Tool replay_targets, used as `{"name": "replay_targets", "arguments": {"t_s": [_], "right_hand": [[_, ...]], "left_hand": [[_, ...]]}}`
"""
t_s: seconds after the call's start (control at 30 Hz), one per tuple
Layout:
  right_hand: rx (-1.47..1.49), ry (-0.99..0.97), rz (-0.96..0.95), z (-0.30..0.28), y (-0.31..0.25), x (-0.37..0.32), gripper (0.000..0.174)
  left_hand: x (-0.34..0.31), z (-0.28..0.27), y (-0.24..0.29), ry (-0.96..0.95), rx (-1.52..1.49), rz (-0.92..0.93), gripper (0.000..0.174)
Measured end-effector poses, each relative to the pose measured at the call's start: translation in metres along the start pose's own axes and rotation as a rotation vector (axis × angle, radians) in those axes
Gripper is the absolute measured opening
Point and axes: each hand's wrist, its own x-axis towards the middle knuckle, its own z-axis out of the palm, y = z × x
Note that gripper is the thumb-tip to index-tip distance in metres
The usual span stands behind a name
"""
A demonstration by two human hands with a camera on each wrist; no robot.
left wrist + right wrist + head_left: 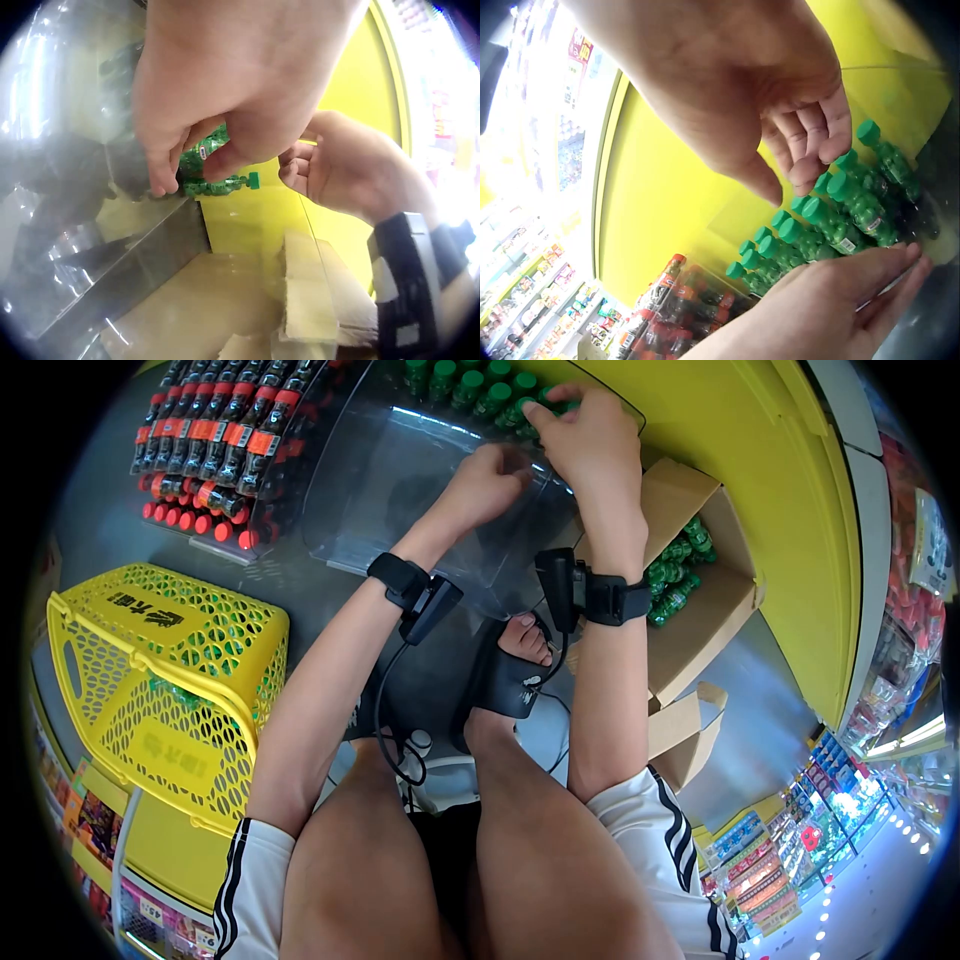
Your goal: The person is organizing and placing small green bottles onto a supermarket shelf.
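My left hand (487, 485) is at the near side of a clear plastic bin (400, 490), its fingertips close to the small green bottles (465, 390) lined up inside. In the left wrist view a gap shows between its thumb and fingers, with a green bottle (225, 185) behind them. Over the green caps hangs my right hand (590, 445), fingers loosely bent. Its thumb and fingertips stand apart with nothing between them in the right wrist view, just above the row of green caps (840, 185).
An open cardboard box (715, 625) holding more green bottles (680, 575) stands at the right, by the yellow panel (760, 470). Left of the bin are red-capped dark bottles (215, 430). A yellow shopping basket (165, 680) sits at the lower left.
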Motion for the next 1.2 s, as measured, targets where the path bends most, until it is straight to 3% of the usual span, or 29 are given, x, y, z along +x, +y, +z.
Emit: {"name": "replay_targets", "arguments": {"t_s": [0.07,0.1,0.17,0.2,0.3,0.5,0.63,0.8,1.0,1.2], "right_hand": [[0.222,-0.005,-0.240,-0.001,-0.001,-0.002,0.027],[0.222,-0.006,-0.241,-0.009,-0.010,-0.008,0.027],[0.259,-0.212,-0.318,-0.034,-0.037,-0.024,0.023],[0.242,-0.194,-0.378,-0.033,-0.038,-0.027,0.020],[0.151,-0.101,-0.551,-0.025,-0.033,-0.034,0.021],[0.040,-0.131,-0.729,-0.040,-0.038,-0.060,0.016],[0.037,-0.124,-0.767,-0.058,-0.042,-0.078,0.015],[0.048,-0.099,-0.775,-0.078,-0.027,-0.095,0.015],[-0.015,-0.053,-0.696,-0.116,0.005,-0.114,0.023],[-0.169,-0.027,-0.485,-0.150,0.048,-0.132,0.029]], "left_hand": [[-0.014,0.001,0.014,0.102,0.062,0.007,0.034],[-0.017,0.002,0.015,0.103,0.061,0.007,0.034],[-0.021,0.005,0.013,0.181,0.126,0.207,0.031],[-0.013,0.007,0.004,0.193,0.161,0.326,0.033],[-0.039,0.009,0.050,0.262,0.007,0.478,0.038],[-0.045,0.010,0.030,0.154,0.204,0.638,0.038],[-0.058,0.016,0.028,0.118,0.151,0.650,0.037],[-0.082,0.024,0.065,-0.041,-0.024,0.402,0.023],[-0.087,0.046,0.102,0.173,0.406,0.806,0.015],[-0.094,0.066,0.118,0.121,0.486,0.867,0.019]]}}
